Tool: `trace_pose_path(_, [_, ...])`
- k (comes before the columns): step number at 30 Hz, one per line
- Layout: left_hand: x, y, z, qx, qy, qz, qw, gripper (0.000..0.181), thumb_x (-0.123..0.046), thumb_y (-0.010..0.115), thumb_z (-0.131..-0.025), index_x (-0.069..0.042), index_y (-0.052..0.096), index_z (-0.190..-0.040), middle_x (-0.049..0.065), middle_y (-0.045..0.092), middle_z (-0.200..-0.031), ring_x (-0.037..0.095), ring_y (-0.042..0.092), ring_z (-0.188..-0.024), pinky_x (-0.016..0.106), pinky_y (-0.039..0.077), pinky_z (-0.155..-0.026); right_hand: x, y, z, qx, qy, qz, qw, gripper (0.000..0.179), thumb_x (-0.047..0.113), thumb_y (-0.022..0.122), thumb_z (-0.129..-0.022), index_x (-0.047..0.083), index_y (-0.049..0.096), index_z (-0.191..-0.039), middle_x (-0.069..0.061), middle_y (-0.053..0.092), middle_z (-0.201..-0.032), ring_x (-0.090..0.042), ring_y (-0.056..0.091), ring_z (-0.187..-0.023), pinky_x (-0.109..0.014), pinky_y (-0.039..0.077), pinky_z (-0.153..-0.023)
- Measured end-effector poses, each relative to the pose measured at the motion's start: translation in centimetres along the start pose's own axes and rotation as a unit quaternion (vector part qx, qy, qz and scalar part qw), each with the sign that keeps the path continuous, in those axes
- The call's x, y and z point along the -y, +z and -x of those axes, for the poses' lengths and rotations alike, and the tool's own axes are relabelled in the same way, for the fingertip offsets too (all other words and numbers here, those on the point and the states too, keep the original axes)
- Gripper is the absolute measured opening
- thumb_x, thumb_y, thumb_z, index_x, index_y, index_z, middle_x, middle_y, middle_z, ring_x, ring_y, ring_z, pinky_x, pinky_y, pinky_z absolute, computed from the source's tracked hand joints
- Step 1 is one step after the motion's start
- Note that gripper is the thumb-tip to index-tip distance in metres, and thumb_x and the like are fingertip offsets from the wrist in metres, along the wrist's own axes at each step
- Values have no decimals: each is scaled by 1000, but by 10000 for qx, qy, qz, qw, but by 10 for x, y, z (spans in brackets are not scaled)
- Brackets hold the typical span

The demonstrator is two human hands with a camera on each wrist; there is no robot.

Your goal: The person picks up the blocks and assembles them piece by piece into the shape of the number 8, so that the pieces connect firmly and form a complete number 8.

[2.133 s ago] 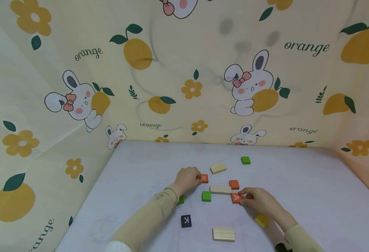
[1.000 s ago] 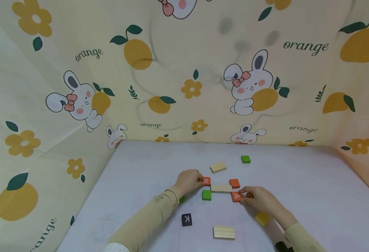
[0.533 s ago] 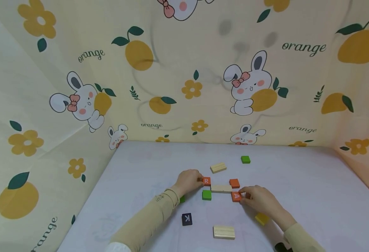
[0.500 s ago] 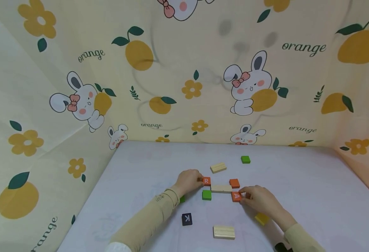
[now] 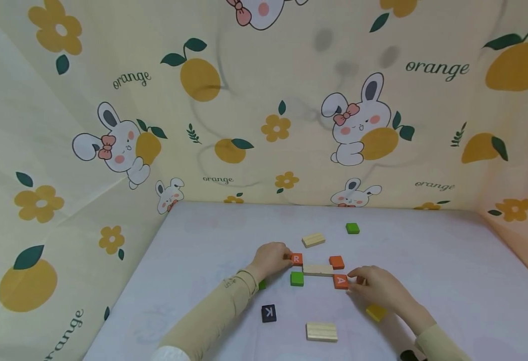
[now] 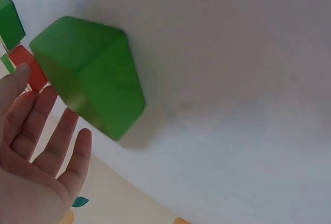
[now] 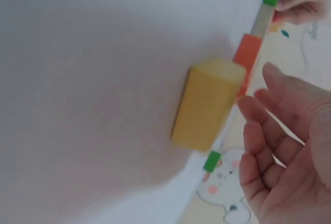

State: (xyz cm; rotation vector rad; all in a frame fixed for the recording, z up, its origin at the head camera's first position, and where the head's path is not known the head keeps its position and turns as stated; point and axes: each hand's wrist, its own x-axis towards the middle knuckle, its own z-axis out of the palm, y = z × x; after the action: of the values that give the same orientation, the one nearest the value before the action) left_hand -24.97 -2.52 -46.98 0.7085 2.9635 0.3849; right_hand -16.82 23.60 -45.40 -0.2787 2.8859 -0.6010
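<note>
With thumb and fingers parted, the right hand point(image 5: 379, 287) is just beside the orange A block point(image 5: 341, 282) at its nine o'clock, touch unclear. Farther, toward ten o'clock, the left hand point(image 5: 270, 258) pinches the orange R block point(image 5: 297, 259). Only the head view lets A and R be read.

1. Table point(image 5: 426, 250) was pale, flat.
2. Middle: wooden strip point(image 5: 318, 271) lay with orange R block point(image 5: 297, 259), orange A block point(image 5: 341, 282), plain orange block point(image 5: 337, 262), green block point(image 5: 297, 279) close around it.
3. Far side held second wooden strip point(image 5: 313, 240), second green block point(image 5: 352, 228).
4. Nearer: black K block point(image 5: 269, 313), third wooden strip point(image 5: 321, 332), yellow block point(image 5: 376, 313).
5. Third green block point(image 5: 262, 285) sat left, mostly hidden in head view.
</note>
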Motion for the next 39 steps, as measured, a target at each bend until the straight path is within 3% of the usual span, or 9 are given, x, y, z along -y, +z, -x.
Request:
trace_pose_path(6, [0,1,-1,-27,10,5,10000,25,-33,64,-77,-18,67,-96,-5,67,-88,7,59,-75,20,45,-65,-16,-10,16,233,-261,-163,9993,13,30,64,-76,21,63,-85,11,55,-72,-5,45,-67,-20,40,-59])
trace_pose_path(14, [1,1,-1,-19,-5,46,10000,25,-33,64,-77,-18,67,-96,-5,67,-88,6,58,-74,20,44,-65,-40,-17,39,136,-885,-258,9956,13,31,62,-78,21,62,-85,15,54,-73,6,40,-65,-17,36,-56])
trace_pose_path(21, [2,3,0,-13,-28,131,9999,25,-33,65,-76,-18,68,-96,-6,67,-89,6,59,-76,20,45,-66,-41,-14,49,434,-475,-430,9970,34,49,63,-70,23,59,-92,13,54,-74,4,39,-63,-17,33,-55])
trace_pose_path(25, [3,3,-1,-38,-5,147,9999,24,-33,65,-76,-18,68,-96,-6,67,-88,7,60,-78,20,45,-68,-41,-13,51,548,-438,-515,9962,41,47,66,-68,20,57,-98,9,55,-78,3,40,-63,-18,33,-55])
trace_pose_path(33, [3,3,-2,-65,2,115,9999,25,-33,65,-76,-18,68,-96,-6,68,-89,7,59,-76,21,45,-67,-45,-12,51,694,-695,-693,9927,38,39,69,-68,18,58,-98,8,54,-78,3,39,-62,-18,32,-54])
trace_pose_path(39, [3,2,-2,-63,5,110,9999,24,-33,65,-76,-18,68,-95,-6,68,-88,7,60,-77,21,45,-67,-46,-8,47,632,-570,-588,9946,31,38,67,-70,23,58,-95,10,52,-75,3,39,-63,-18,32,-54])
